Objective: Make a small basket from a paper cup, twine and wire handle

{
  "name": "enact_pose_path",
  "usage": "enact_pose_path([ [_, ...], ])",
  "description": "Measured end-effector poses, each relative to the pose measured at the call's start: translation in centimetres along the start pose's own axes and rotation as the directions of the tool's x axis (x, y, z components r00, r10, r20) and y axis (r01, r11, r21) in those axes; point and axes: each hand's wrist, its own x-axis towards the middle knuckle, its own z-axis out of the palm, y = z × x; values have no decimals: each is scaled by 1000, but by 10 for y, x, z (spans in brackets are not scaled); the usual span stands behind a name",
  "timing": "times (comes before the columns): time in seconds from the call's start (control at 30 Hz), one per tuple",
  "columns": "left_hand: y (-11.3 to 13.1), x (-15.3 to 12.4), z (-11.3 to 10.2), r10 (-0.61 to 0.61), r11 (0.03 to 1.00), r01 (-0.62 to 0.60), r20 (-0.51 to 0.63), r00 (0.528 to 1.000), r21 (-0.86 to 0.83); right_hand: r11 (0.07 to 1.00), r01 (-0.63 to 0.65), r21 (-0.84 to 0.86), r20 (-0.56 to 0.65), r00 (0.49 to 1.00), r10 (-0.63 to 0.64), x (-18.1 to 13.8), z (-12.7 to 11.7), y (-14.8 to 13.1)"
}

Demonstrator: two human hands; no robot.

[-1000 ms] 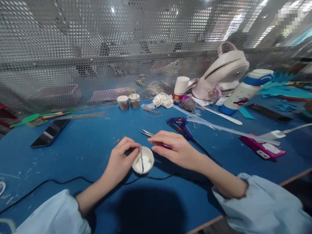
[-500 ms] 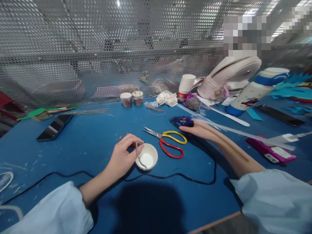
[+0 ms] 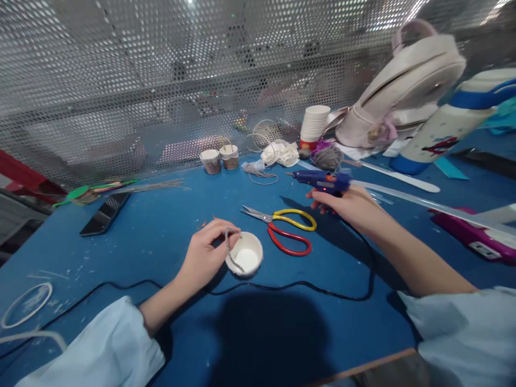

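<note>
My left hand [image 3: 209, 250] is closed at the left rim of a small white cup [image 3: 255, 263], whose open mouth faces up towards me. A piece of grey yarn [image 3: 229, 248] runs from my fingertips down over the cup's near rim. My right hand [image 3: 342, 207] is wrapped around the handle of a blue hot glue gun [image 3: 324, 180], held above the table with its nozzle pointing left. A long clear glue stick [image 3: 419, 203] sticks out of the gun's back. Scissors [image 3: 282, 221] with one yellow and one red handle lie between my hands.
Two wrapped cups [image 3: 210, 162] stand at the back by the perforated metal screen [image 3: 161, 102]. Stacked paper cups [image 3: 315, 124], a grey yarn ball [image 3: 328, 157], a backpack [image 3: 411, 80] and a bottle [image 3: 447, 129] are back right. A black cord [image 3: 298, 283] crosses the front; a phone [image 3: 105, 213] lies left.
My right hand has closed round the glue gun and raised it off the table. My left hand stays at the cup with the yarn. The view has shifted slightly.
</note>
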Motion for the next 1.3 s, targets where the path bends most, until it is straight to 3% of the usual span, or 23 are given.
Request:
enact_pose_path([
  [0.07, 1, 0, 0, 7, 1000, -7, -9, 1000, -3, 992, 38, 118, 73, 996, -47, -18, -2, -18],
  [0.2, 4, -2, -1, 42, 999, -41, -31, 999, 16, 999, 35, 13, 307, 951, -37, -50, 6, -47],
  [0.3, 6, -4, -2, 43, 999, -42, -34, 999, 30, 997, 14, 72, 422, 906, -43, -62, 16, -58],
  [0.7, 7, -8, -3, 126, 991, -120, -107, 986, 66, 981, -101, 167, 511, 859, 1, -68, 32, -56],
  [0.9, 7, -10, -3, 127, 989, -118, -99, 987, 86, 976, -193, 100, 585, 805, 100, -69, 30, -53],
  [1.1, 2, -7, -7, 213, 975, -208, -71, 974, 79, 982, -180, 60, 572, 813, 114, -70, 33, -50],
  [1.3, 1, -6, -11, 145, 989, -145, -24, 989, -17, 982, -165, 96, 549, 831, 86, -71, 32, -51],
])
